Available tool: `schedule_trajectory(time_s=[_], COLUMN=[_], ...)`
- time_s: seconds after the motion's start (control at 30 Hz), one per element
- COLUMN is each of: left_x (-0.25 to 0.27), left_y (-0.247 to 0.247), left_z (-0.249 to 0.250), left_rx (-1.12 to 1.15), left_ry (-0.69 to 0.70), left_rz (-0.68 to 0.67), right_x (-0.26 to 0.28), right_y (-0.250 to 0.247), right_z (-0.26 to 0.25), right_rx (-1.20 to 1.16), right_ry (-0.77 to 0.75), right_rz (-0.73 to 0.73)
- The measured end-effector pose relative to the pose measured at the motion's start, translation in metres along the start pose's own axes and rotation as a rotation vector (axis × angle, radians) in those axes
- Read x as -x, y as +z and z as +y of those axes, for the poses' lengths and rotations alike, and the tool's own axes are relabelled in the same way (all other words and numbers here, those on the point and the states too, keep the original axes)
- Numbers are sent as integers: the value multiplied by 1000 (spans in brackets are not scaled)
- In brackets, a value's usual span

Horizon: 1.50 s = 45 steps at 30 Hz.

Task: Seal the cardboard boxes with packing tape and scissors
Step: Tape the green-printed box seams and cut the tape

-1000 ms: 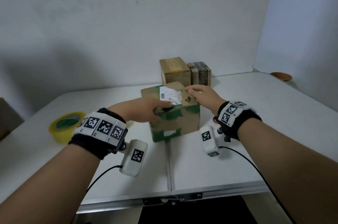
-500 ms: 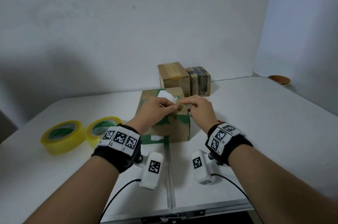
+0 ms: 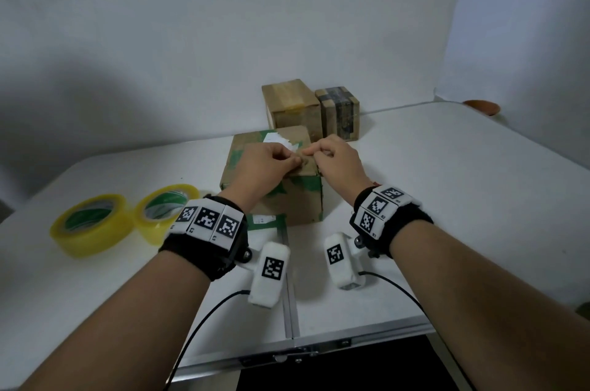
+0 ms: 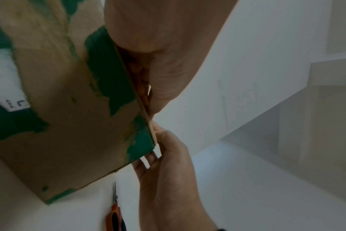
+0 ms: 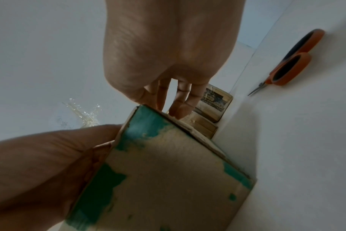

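Observation:
A worn cardboard box (image 3: pixel 289 202) with green patches stands mid-table. Both hands are on its top near the right edge. My left hand (image 3: pixel 295 161) has curled fingers and pinches a small brown flap of the lid. My right hand (image 3: pixel 308 152) pinches the same flap from the other side, its fingertips (image 5: pixel 178 112) at the top edge. Two yellow tape rolls (image 3: pixel 92 227) (image 3: pixel 166 211) lie to the left of the box. Orange-handled scissors (image 5: pixel 292 62) lie on the table to the right of the box, hidden behind my right wrist in the head view.
Two more taped boxes (image 3: pixel 290 106) (image 3: pixel 340 112) stand against the wall behind the box. A brown dish (image 3: pixel 482 107) sits at the far right edge. The table's centre seam (image 3: pixel 289 295) runs toward me. A scrap of clear tape (image 5: pixel 85 114) sticks to the wall.
My left hand left the box's front and moved onto its top, meeting my right hand. Both hands and the box now sit nearer to me in view.

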<state>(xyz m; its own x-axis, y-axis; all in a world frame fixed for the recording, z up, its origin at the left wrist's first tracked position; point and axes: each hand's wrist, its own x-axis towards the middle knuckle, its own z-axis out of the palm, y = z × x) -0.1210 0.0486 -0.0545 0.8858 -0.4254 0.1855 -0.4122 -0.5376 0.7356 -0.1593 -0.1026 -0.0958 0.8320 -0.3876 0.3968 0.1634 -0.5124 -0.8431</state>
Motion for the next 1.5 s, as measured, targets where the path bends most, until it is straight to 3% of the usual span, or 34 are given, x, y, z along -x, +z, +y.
schedule_trajectory(time_s=[0.33, 1.0, 1.1, 1.33, 1.43, 1.5], left_x=[-8, -12, -9, 0, -3, 0], left_y=[2, -5, -7, -43, -81, -106], left_z=[-5, -12, -9, -7, -36, -65], left_rx=[44, 73, 181, 588, 386, 63], left_ry=[-29, -73, -89, -119, -68, -106], left_rz=[15, -11, -9, 164, 324, 346], right_x=[-2, 4, 3, 0, -5, -8], right_y=[3, 8, 9, 10, 8, 6], right_z=[1, -5, -7, -17, -26, -37], right_rx=[-70, 3, 43, 250, 401, 514], right_ry=[80, 79, 77, 19, 6, 4], right_rz=[-42, -37, -41, -28, -63, -94])
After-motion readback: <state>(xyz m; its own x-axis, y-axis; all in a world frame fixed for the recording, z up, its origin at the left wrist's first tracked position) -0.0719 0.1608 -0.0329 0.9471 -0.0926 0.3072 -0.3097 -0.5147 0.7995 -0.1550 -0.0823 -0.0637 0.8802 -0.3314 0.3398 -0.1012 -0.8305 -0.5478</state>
